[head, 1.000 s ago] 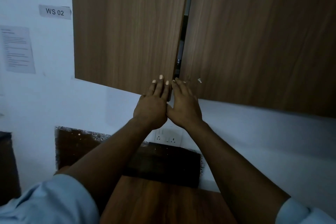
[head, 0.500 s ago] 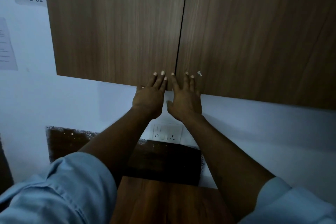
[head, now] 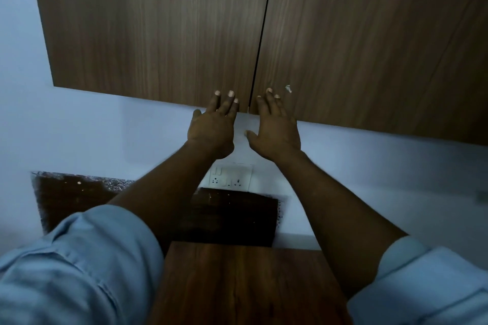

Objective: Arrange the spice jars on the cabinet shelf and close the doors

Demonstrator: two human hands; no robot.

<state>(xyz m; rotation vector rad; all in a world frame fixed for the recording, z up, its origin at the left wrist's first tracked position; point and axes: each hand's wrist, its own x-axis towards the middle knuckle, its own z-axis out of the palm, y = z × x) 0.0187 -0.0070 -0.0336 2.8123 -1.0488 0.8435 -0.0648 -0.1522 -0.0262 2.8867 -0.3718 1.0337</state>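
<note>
Both doors (head: pixel 264 21) meet above the socket (head: pixel 229 179); wood surface (head: pixel 248 285) below it; left hand (head: pixel 212 129) and right hand (head: pixel 276 134) grips released, fingers spread.

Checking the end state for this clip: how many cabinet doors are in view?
2. The left door and the right door meet at a thin seam, both shut. Further doors may lie outside the frame.

White wall (head: pixel 79 126) behind; double socket plate (head: pixel 229 177) on it. Dark speckled stone panel (head: pixel 71 192) against wall, second dark panel (head: pixel 237 216) just below socket. Wood-grain tabletop (head: pixel 245 285) nearest camera, bare
</note>
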